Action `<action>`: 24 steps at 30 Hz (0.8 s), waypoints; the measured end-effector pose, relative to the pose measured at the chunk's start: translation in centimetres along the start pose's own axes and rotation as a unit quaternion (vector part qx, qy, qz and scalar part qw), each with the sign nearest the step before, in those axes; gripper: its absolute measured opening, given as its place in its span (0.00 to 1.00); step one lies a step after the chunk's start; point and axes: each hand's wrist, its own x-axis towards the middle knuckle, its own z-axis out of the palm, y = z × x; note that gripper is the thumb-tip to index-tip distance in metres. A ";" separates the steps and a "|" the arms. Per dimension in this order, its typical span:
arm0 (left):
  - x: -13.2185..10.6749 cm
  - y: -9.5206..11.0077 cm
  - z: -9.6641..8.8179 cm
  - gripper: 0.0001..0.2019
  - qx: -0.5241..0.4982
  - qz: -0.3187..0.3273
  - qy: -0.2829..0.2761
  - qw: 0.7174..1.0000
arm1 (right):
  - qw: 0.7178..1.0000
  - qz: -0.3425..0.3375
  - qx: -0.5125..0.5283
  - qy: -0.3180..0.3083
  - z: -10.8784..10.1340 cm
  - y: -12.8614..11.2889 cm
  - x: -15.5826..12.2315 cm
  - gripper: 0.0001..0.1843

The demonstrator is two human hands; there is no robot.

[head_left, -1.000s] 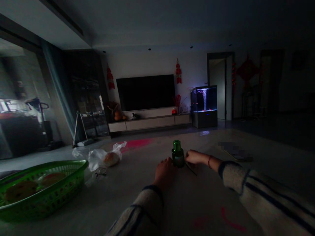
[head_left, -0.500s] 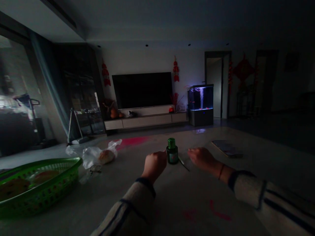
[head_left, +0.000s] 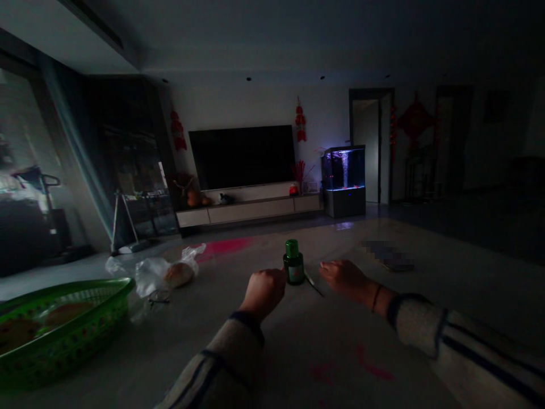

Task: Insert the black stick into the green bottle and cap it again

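A small dark green bottle (head_left: pixel 293 269) with a shiny green cap stands upright on the table. My left hand (head_left: pixel 263 289) rests just left of it, fingers curled into a fist; its knuckle side reaches the bottle's edge, and whether it touches cannot be told. Right of the bottle lies a thin stick-like thing (head_left: pixel 314 282), pale at one end and dark at the other. Beyond that, my right hand (head_left: pixel 346 279) lies on the table, its fingers stretched leftward and close together, with nothing visible in them.
At left a green plastic basket (head_left: pixel 91 324) holds round bread-like items. Near it are a bun (head_left: pixel 179 275), a clear plastic bag (head_left: pixel 150 274) and glasses (head_left: pixel 159 299). A dark flat object (head_left: pixel 394 257), partly blurred, lies at right. Pink patches mark the tabletop (head_left: pixel 306 329).
The view has shifted slightly, so everything sits a little further left. Both hands and the bottle keep about the same places relative to each other.
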 end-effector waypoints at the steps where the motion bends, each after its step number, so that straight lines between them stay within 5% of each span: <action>1: 0.0 0.3 -0.1 0.23 -0.060 -0.031 -0.023 0.997 | 0.999 0.021 0.034 0.013 -0.2 0.0 0.1 0.12; 4: 0.1 1.1 -0.9 0.31 -0.250 -0.118 -0.133 0.952 | 0.985 0.113 0.126 0.039 -1.3 0.3 0.6 0.27; 6: 0.0 1.4 -1.5 0.33 -0.388 -0.133 -0.230 0.883 | 0.961 0.138 0.237 -0.035 -2.2 0.5 0.9 0.34; 7: -0.1 1.5 -1.7 0.33 -0.455 -0.129 -0.277 0.837 | 0.932 0.132 0.322 -0.105 -2.6 0.5 0.9 0.34; 9: -0.2 1.5 -2.0 0.34 -0.564 -0.127 -0.351 0.737 | 0.814 0.119 0.509 -0.254 -2.9 0.5 0.9 0.33; 11: -0.2 1.5 -1.9 0.35 -0.601 -0.129 -0.378 0.692 | 0.713 0.114 0.609 -0.329 -2.7 0.1 0.9 0.33; 12: -0.2 1.4 -1.7 0.35 -0.604 -0.135 -0.380 0.688 | 0.699 0.117 0.621 -0.335 -2.4 -0.1 0.9 0.33; 15: 0.2 1.2 -0.7 0.35 -0.565 -0.168 -0.315 0.744 | 0.794 0.147 0.540 -0.237 -1.5 -0.6 1.0 0.33; 18: 0.7 0.2 0.4 0.35 -0.483 -0.231 -0.065 0.842 | 0.907 0.134 0.389 -0.092 -0.7 -0.6 1.2 0.32; 20: 1.0 -0.9 1.1 0.34 -0.492 -0.272 0.085 0.823 | 0.959 0.084 0.268 -0.043 -0.3 -0.3 1.4 0.27; 24: 1.4 -3.1 2.6 0.27 -0.481 -0.288 0.140 0.816 | 0.989 0.067 0.129 0.016 1.2 0.5 1.8 0.19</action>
